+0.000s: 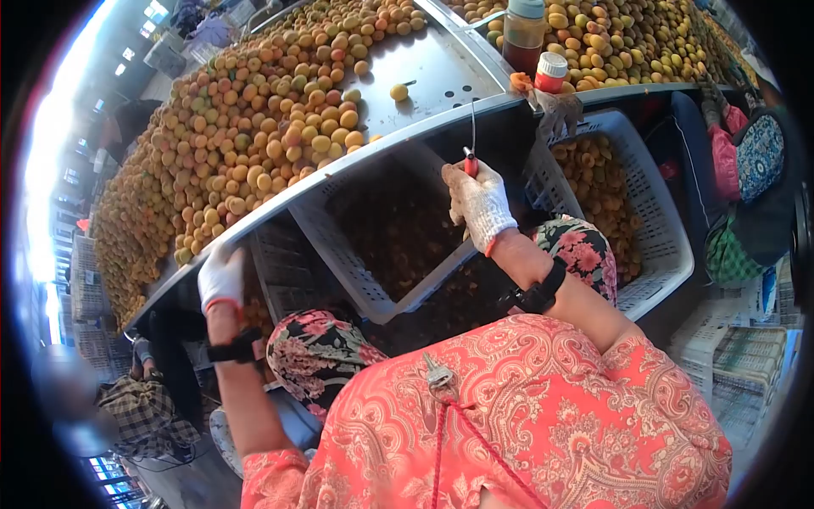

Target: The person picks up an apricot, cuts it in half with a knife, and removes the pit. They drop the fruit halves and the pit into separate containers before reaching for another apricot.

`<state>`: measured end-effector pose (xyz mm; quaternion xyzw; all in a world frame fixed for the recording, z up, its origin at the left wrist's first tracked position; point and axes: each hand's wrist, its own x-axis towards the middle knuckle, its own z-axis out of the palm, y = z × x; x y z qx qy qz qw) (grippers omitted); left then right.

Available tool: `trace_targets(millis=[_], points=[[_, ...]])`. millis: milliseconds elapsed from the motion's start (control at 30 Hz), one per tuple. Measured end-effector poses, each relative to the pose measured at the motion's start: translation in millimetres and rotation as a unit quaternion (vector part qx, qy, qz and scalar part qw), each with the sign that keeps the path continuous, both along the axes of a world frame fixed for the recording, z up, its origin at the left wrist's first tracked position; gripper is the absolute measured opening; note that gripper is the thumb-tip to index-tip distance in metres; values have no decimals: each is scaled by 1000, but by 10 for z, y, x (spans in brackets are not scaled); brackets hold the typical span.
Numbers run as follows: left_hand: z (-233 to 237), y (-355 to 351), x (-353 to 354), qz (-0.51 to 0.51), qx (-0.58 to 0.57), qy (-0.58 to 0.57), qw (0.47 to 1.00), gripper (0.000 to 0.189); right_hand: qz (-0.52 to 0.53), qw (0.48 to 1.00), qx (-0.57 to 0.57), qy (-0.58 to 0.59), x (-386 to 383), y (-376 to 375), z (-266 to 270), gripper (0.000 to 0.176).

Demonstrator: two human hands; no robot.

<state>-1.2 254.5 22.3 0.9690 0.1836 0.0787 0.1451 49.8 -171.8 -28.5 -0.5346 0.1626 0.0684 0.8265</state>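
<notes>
The right hand (479, 204), in a white knit glove, is closing its fingers around a red-handled tool (469, 161), whose thin metal shaft is pointing up past the rim of the steel table (441, 64). The left hand (222, 276), gloved too, is resting against the table's lower edge just beside the apricot pile (254, 127); its fingers are hiding there, so their grip cannot be told. A single apricot (398, 92) is lying apart on bare steel. White plastic crates (373, 288) are sitting under the table, and a red-capped bottle (551, 72) is standing above the tool.
</notes>
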Motion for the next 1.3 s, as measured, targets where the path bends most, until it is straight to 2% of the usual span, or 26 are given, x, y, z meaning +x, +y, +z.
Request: trace_targets(millis=[33,100,167,233,267,333,400,467,533,567,633,667,700,733,767,833,900,933,967,1000,1033,1067,1167,1200,1300], points=[[59,295,-85,31,50,11,998,42,-6,1000,18,8,-20,-30,38,17],[235,804,-116,146,135,138,970,42,-18,1000,16,3,-34,-63,79,17],[514,714,70,149,267,38,951,47,-26,998,50,20,-30,-84,70,16],[827,261,480,29,108,-43,993,52,-19,998,53,21,-43,-46,7,16],[816,46,768,-67,-21,-82,994,46,-16,998,53,19,-27,-36,-11,16],[990,-1152,1069,-123,-102,-44,986,42,-6,998,60,23,-10,-34,-40,15],[683,-1666,1580,-242,-61,-1,968,47,9,999,34,30,-5,-58,-40,15],[458,-2226,1895,-348,47,63,934,48,18,1000,2,24,12,-126,-93,15],[132,-2542,2189,-353,66,67,931,50,33,998,-33,29,24,-215,-147,15],[70,-2630,2318,-336,92,122,929,57,33,998,-37,32,41,-243,-147,15],[3,-2830,2570,-301,109,195,927,53,23,997,-45,53,78,-301,-134,15],[-137,-2798,2740,-302,105,197,927,53,32,997,-55,52,97,-327,-142,15],[-377,-2687,2933,-347,144,190,907,47,32,996,-57,54,117,-342,-158,15],[-427,-2686,2966,-391,184,184,883,42,46,996,-55,52,128,-344,-174,16],[-460,-2689,3002,-393,183,187,882,42,58,996,-51,50,121,-350,-189,16],[-213,-2795,2861,-364,117,301,873,34,63,996,-61,35,103,-365,-183,17],[-137,-2759,2704,-368,119,287,876,30,77,993,-85,-6,99,-382,-143,19],[27,-2770,2537,-365,77,234,898,28,76,994,-83,-8,84,-390,-149,19],[154,-2770,2369,-362,35,181,914,27,61,995,-56,-57,60,-388,-173,18],[211,-2740,2231,-333,-46,129,933,20,46,993,-29,-105,26,-389,-178,18],[338,-2746,2009,-311,-216,108,919,13,46,993,-26,-103,-10,-391,-139,18],[484,-2753,1762,-282,-295,107,907,12,51,991,-45,-118,-31,-396,-68,17],[811,-2775,959,-221,-465,72,854,14,73,978,-82,-178,-145,-319,204,16],[827,-2723,756,-213,-467,62,856,15,90,975,-74,-189,-205,-241,299,17],[870,-2686,192,-203,-470,38,858,47,128,967,-75,-208,-433,-54,505,21]])
